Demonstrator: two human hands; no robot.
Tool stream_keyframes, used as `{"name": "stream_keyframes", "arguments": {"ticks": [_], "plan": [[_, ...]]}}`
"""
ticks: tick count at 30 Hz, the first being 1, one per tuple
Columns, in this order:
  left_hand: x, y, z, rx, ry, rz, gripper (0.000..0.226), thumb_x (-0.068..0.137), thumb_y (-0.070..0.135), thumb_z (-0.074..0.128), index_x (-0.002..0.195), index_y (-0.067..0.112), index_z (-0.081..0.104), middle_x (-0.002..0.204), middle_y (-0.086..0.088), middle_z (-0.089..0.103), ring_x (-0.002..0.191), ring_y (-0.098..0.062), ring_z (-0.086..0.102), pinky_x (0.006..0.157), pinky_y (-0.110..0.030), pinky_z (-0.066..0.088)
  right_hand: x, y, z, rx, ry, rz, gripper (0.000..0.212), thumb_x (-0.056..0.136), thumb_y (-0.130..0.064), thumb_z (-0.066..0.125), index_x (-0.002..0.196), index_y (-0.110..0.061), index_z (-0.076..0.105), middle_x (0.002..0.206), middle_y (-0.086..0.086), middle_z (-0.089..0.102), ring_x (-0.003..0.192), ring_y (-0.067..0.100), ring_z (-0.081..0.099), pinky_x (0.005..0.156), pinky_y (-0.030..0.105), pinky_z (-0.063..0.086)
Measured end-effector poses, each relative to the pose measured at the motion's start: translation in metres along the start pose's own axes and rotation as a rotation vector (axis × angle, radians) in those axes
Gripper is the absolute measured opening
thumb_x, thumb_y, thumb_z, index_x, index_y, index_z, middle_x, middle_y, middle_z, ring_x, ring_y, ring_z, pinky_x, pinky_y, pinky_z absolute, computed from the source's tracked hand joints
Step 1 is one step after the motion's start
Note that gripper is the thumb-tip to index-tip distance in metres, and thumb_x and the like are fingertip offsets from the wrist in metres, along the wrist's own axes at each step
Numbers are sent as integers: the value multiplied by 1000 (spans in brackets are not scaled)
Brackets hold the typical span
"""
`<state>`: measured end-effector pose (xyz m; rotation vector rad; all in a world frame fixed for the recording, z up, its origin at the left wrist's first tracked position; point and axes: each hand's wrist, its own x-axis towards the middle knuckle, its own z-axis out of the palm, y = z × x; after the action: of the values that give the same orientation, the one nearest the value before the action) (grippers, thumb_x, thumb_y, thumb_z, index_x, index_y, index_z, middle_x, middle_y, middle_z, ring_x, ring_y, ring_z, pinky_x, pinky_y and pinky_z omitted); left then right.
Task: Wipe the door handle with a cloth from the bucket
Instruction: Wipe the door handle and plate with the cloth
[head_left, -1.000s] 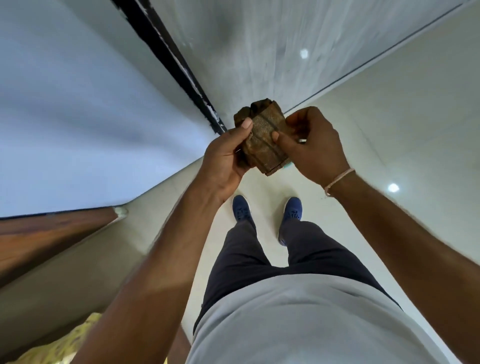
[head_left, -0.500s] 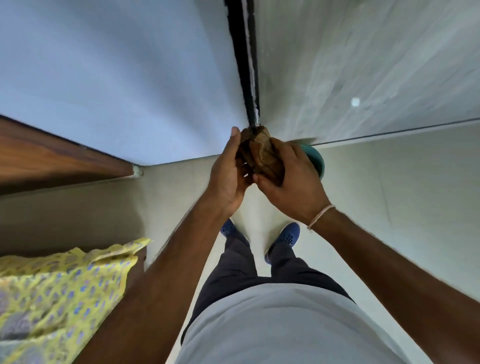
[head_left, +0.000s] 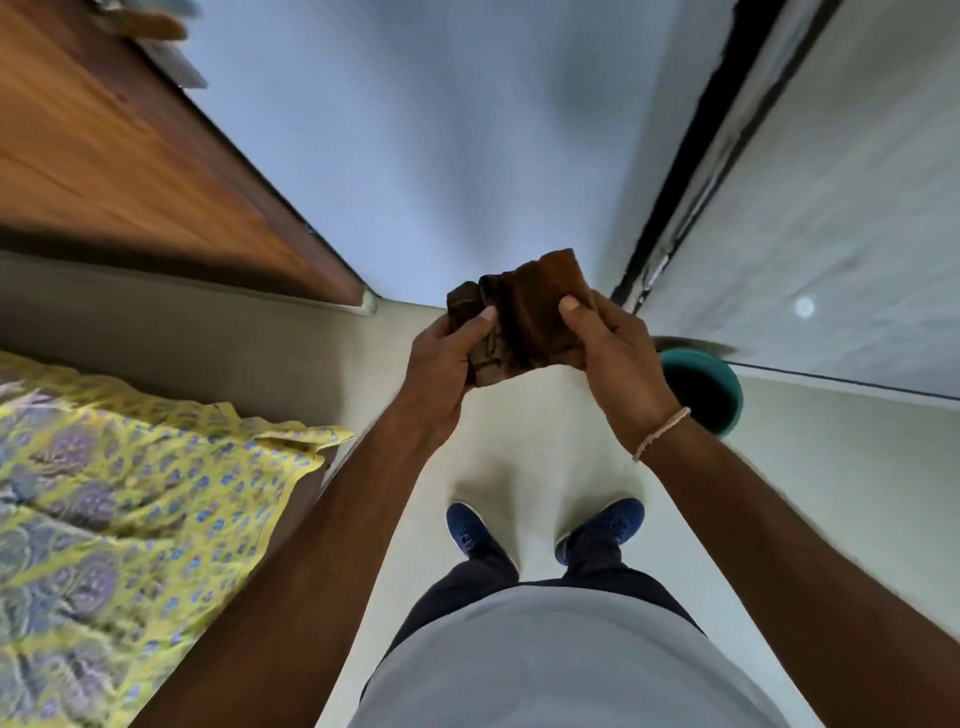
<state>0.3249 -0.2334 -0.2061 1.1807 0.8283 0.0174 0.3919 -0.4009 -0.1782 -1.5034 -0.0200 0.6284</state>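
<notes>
A brown folded cloth (head_left: 530, 312) is held up in front of me at chest height, over the floor. My left hand (head_left: 447, 364) grips its left end, thumb on top. Its right side is pinched by my right hand (head_left: 613, 353), thumb pressed on the fabric. A teal bucket (head_left: 722, 395) stands on the floor at the right, partly hidden behind my right wrist. No door handle is in view.
A wooden door or panel (head_left: 130, 156) stands at the upper left. A bed with a yellow patterned sheet (head_left: 119, 509) fills the lower left. A pale wall (head_left: 441, 145) is ahead, a dark vertical gap (head_left: 696, 171) and grey surface to the right. My blue shoes (head_left: 467, 530) stand on the light floor.
The view has swung left: the bed and wooden panel now fill the left side, and the bucket sits further right. Both hands have spread the cloth wider between them.
</notes>
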Motion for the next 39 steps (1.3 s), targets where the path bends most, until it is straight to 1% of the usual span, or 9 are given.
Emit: {"name": "stream_keyframes", "arguments": {"ticks": [5, 9, 14, 19, 25, 31, 34, 37, 39], "plan": [[1, 16, -85, -30, 90, 62, 30, 106, 15, 70, 134, 6, 73, 133, -24, 76, 117, -35, 76, 96, -45, 67, 18, 4, 68, -55, 185, -13, 25, 111, -25, 56, 99, -28, 78, 106, 3, 81, 111, 29, 76, 105, 52, 61], [3, 31, -142, 5, 84, 105, 25, 104, 15, 73, 128, 10, 76, 118, -13, 82, 108, -28, 78, 97, -48, 66, 25, 21, 124, -321, 295, -140, 26, 110, -32, 57, 120, -18, 77, 108, 1, 77, 104, 20, 71, 102, 46, 60], [8, 54, -202, 69, 96, 189, 15, 101, 17, 78, 116, 17, 79, 106, -5, 84, 100, -23, 81, 91, -47, 68, 18, 33, 213, -450, 141, -300, 30, 104, -29, 62, 129, -20, 76, 107, -4, 69, 100, 17, 67, 87, 27, 53], [16, 72, -239, 75, 134, 225, 14, 103, 23, 77, 108, 10, 74, 91, -5, 81, 81, -19, 78, 65, -27, 63, 24, 34, 271, -560, 11, -414, 27, 106, -20, 63, 131, -21, 75, 111, -1, 72, 101, 19, 67, 89, 40, 60], [49, 91, -270, 83, 183, 221, 13, 101, 22, 79, 105, 12, 71, 96, -7, 81, 91, -24, 81, 86, -46, 67, 65, 27, 313, -707, -76, -429, 37, 104, -32, 69, 138, -18, 69, 120, 5, 72, 103, 22, 69, 91, 39, 62], [99, 123, -306, 140, 242, 205, 23, 92, 31, 79, 106, 17, 68, 104, -8, 81, 105, -28, 81, 98, -53, 67, 137, 17, 354, -686, -95, -316, 31, 98, -30, 77, 125, -16, 76, 108, -1, 77, 87, 17, 71, 76, 11, 48], [129, 140, -328, 198, 276, 191, 10, 100, 21, 74, 100, 21, 65, 97, -3, 76, 99, -23, 77, 98, -52, 67, 174, 12, 381, -688, -127, -260, 20, 96, -30, 79, 111, -17, 77, 88, -8, 71, 75, 8, 66, 70, 9, 45], [155, 166, -349, 257, 344, 147, 8, 102, 14, 70, 100, 13, 63, 99, -13, 75, 91, -23, 75, 74, -31, 66, 211, 2, 407, -696, -150, -249, 10, 92, -23, 79, 88, -23, 70, 71, -10, 65, 67, 6, 60, 65, 16, 43], [171, 181, -363, 279, 432, 126, 7, 99, 14, 70, 100, 14, 63, 106, -19, 78, 96, -31, 78, 73, -39, 67, 232, -7, 419, -701, -117, -249, 13, 90, -19, 77, 82, -20, 67, 67, -6, 64, 65, 12, 58, 64, 20, 43]]}}
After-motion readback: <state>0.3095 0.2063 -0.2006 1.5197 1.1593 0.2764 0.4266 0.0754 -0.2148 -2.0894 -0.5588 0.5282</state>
